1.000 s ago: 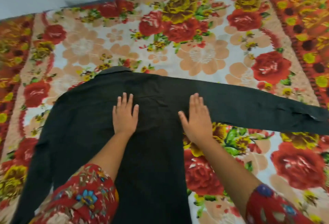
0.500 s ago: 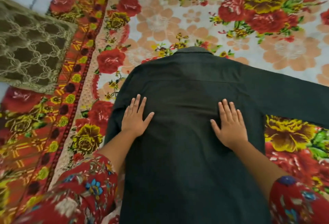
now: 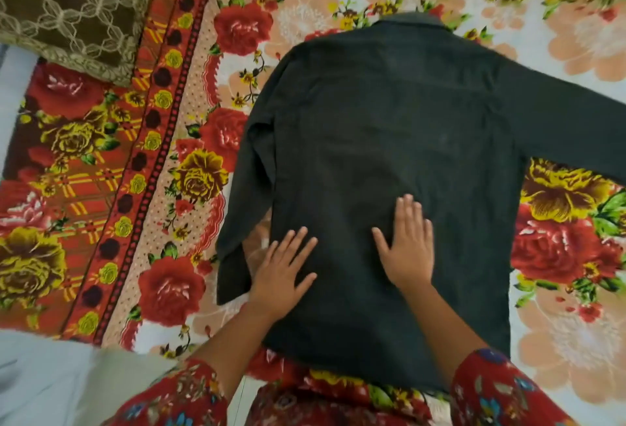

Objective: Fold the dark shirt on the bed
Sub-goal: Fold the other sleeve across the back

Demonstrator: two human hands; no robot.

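Under you the bed (image 3: 338,2) is covered by a floral sheet of red, yellow and peach roses, with a red patterned border down its left side. The dark shirt (image 3: 389,141) lies flat on it, back up, collar at the far end and hem nearest you. Its right sleeve runs out past the right edge of view; the left sleeve (image 3: 244,195) hangs down along the body. At far left a brown lace-patterned cushion (image 3: 67,8) rests on the border. Your right hand (image 3: 406,249) lies palm down on the shirt's lower back, fingers open and together, gripping nothing. Your left hand (image 3: 281,273) lies flat with fingers spread at the shirt's left edge, holding nothing.
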